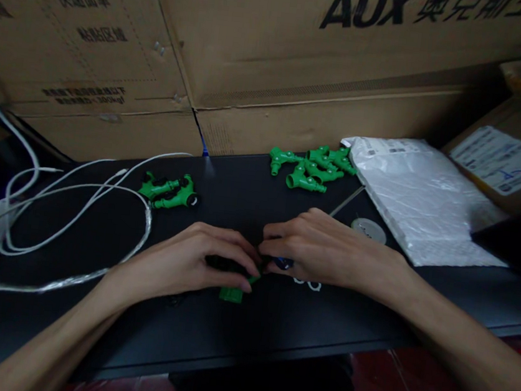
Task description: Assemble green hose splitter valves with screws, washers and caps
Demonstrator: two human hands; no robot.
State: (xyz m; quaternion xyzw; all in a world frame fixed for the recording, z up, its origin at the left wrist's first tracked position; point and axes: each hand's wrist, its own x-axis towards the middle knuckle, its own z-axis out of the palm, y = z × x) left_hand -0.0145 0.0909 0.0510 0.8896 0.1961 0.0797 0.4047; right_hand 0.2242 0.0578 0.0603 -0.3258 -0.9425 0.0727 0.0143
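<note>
Held fitting: one green fitting (231, 294), just above the table (140, 339), near its front edge. It is clamped between thumb and fingers of the left hand (209, 258), apparently to be kept steady while its far end is worked on. Right hand (314, 245): fingers bunched and closed on one dark-blue item (283, 263), right up at that end; type can't be told, mostly covered.

Spacing looks deliberate: loose stock pushed back, working area left in front of the body. Small white rings (313, 286) are laid just beside the right hand, probably for easy reach.

Counts: rear green cluster (306, 182), about five, overlapping, so not exact. Separate pair with black parts (176, 195): two, presumably kept apart so the sets don't get mixed. White rings: two seen, more may be hidden. Round disc (369, 231): one. Thin rod (348, 200): one, partly hidden. White padded envelope (425, 195): one.
</note>
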